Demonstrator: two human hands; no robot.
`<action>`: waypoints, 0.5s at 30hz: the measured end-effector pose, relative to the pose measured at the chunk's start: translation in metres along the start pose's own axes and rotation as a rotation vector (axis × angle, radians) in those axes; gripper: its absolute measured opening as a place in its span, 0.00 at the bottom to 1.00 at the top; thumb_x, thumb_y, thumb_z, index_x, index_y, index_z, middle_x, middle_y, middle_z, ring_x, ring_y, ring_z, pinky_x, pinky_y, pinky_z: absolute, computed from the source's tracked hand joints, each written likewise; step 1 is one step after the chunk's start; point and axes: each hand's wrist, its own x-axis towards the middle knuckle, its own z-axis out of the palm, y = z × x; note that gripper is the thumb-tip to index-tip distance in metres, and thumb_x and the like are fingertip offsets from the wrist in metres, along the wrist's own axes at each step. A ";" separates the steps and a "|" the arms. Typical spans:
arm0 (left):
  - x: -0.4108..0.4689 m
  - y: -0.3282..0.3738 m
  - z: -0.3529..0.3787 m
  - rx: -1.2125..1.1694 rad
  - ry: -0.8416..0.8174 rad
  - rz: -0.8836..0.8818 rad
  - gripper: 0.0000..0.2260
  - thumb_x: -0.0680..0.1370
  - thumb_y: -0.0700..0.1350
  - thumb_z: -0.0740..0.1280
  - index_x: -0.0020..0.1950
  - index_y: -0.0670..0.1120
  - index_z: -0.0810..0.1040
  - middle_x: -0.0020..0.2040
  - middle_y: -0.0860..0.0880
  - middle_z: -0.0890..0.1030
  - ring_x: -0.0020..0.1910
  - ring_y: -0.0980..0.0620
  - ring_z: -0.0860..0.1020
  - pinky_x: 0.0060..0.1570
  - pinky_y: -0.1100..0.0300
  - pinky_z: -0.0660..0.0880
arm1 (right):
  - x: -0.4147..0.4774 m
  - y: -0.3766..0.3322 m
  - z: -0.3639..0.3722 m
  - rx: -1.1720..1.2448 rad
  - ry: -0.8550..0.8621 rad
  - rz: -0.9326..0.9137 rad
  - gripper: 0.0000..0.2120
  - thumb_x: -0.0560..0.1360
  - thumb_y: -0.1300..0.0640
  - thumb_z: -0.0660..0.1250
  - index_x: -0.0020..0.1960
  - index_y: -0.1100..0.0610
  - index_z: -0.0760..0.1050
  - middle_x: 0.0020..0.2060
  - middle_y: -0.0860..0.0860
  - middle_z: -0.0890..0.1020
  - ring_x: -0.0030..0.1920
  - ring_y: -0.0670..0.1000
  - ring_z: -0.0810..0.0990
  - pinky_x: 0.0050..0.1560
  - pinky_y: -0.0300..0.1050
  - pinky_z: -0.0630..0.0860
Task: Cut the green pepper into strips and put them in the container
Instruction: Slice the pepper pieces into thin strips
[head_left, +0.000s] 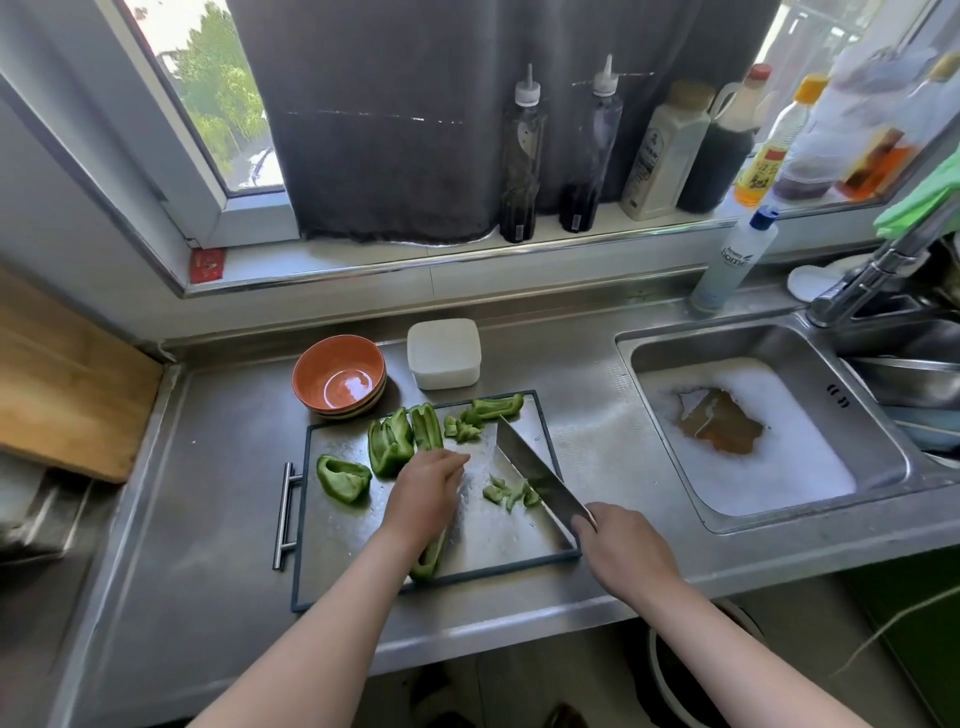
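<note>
Carefully, with the right grip (621, 548) clenched on the knife (535, 467) and the left grip (428, 493) curled over the pepper piece (428, 564), make narrow, even cuts.

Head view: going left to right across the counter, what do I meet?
Wooden cutting board → orange bowl → white container → knife → sink. The green pepper pieces overlap the bowl and container in the order, so they are left out.
</note>
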 end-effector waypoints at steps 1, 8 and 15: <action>0.000 0.002 0.000 0.002 -0.026 0.004 0.11 0.80 0.41 0.67 0.61 0.47 0.83 0.55 0.50 0.82 0.57 0.50 0.76 0.59 0.60 0.71 | 0.000 -0.001 -0.001 0.008 0.007 -0.005 0.16 0.82 0.49 0.56 0.37 0.50 0.71 0.36 0.45 0.76 0.41 0.53 0.75 0.37 0.47 0.68; 0.014 0.026 -0.002 0.074 -0.182 -0.064 0.19 0.77 0.47 0.69 0.68 0.58 0.77 0.55 0.60 0.83 0.58 0.57 0.78 0.55 0.60 0.75 | 0.003 -0.001 -0.011 0.000 0.044 -0.019 0.15 0.83 0.49 0.56 0.38 0.49 0.70 0.38 0.47 0.76 0.42 0.54 0.74 0.33 0.45 0.65; -0.013 -0.002 -0.017 0.107 -0.134 -0.107 0.15 0.79 0.49 0.67 0.66 0.54 0.79 0.62 0.56 0.79 0.63 0.55 0.73 0.59 0.57 0.73 | 0.004 0.009 -0.013 0.012 0.039 -0.001 0.16 0.83 0.49 0.56 0.37 0.50 0.69 0.37 0.47 0.76 0.41 0.53 0.74 0.33 0.44 0.64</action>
